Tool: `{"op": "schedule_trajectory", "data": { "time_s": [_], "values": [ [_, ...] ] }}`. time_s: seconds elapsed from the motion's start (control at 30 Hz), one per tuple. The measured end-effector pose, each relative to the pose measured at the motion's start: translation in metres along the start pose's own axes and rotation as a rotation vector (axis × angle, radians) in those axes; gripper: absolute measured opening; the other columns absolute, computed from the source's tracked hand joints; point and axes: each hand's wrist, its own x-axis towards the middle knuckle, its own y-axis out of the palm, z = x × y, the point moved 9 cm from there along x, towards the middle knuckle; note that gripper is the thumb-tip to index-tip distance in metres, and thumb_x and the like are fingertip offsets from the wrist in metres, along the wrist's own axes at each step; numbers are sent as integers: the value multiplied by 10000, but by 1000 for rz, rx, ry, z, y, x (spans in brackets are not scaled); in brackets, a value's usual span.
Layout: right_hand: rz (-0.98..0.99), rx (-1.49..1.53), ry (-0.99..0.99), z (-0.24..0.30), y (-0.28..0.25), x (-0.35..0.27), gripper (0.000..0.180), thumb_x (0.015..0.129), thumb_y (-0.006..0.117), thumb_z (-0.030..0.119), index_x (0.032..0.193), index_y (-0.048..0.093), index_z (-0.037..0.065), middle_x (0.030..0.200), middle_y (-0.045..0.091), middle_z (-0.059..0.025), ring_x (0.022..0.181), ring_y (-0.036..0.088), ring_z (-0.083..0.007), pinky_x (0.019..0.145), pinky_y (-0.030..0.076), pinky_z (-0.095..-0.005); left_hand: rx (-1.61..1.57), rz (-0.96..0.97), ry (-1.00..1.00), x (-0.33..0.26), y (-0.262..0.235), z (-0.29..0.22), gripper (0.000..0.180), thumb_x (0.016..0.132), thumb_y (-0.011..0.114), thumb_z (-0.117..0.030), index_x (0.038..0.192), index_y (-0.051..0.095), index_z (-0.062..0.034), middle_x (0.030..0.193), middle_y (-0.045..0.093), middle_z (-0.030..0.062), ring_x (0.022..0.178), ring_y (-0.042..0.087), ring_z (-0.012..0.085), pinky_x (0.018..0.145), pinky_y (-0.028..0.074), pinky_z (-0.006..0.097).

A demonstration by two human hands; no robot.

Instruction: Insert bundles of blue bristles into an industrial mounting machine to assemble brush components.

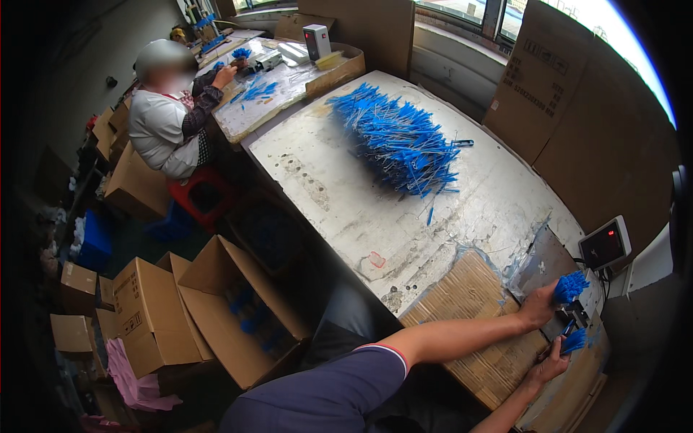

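At the right end of the white table, my left hand (538, 307) is closed on a bundle of thin blue sticks (571, 287), their blue ends pointing away from me. Just nearer, my right hand (548, 366) grips a smaller blue bunch (574, 340) of similar pieces. Between the two hands sits a small dark metal device (575, 315), partly hidden by them. A large heap of blue sticks with thin wire-like parts (397, 137) lies farther back on the table. Their exact kind cannot be made out.
A display box with red digits (605, 243) stands beyond my hands. Ribbed cardboard (469, 317) lies under my left forearm. An open carton (216, 317) with blue contents is at lower left. A co-worker (162, 119) sits at another table (249, 119), handling blue pieces.
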Motion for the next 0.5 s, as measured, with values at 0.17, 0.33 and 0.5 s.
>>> {"op": "schedule_trajectory", "data": {
  "time_s": [0.17, 0.33, 0.5],
  "values": [
    [7, -21, 21, 0, -2, 1, 152, 941, 679, 67, 1076, 657, 0, 785, 602, 14, 508, 428, -31, 432, 297, -208, -11, -22, 9, 0, 2, -3, 416, 901, 651, -53, 1299, 548, -114, 1041, 683, 251, 1056, 599, 499, 821, 514, 515],
    [8, 6, 0, -1, 3, -1, 140, 957, 678, 115, 1064, 664, 24, 741, 583, 29, 513, 426, -27, 446, 295, -202, 1, -14, 13, 2, 0, 0, 403, 902, 644, -52, 1289, 549, -110, 1022, 684, 257, 1042, 605, 499, 809, 510, 527],
    [-8, -3, 16, 4, 0, 0, 139, 954, 683, 93, 1065, 660, 12, 758, 595, 18, 518, 441, -33, 441, 303, -203, 0, -25, 23, 1, 1, -4, 413, 897, 650, -44, 1292, 546, -105, 1028, 685, 256, 1045, 605, 500, 817, 514, 520]
  ]
}}
